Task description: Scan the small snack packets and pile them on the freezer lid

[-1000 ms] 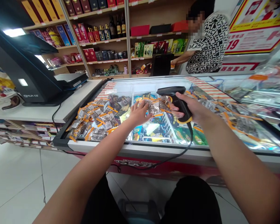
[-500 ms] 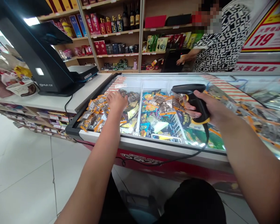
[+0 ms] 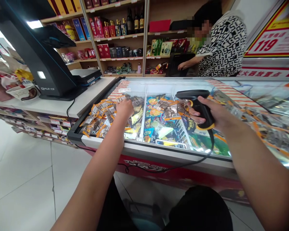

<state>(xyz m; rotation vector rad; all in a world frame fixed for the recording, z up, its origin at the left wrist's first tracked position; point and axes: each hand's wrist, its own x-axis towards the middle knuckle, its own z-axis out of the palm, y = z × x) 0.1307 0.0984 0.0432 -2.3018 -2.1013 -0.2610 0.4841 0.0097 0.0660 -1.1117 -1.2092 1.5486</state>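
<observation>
Scanner is gripped in right hand above freezer. Left hand curls over freezer's left-side packets; its hold I cannot tell.

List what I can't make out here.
What the left hand grips, if anything: head view, the hand hides it.
Print on orange-edged packets: head view, too small.
Part of scanner: head view, covered by right hand.
Top of dark machine: head view, cut off by edge.
</observation>
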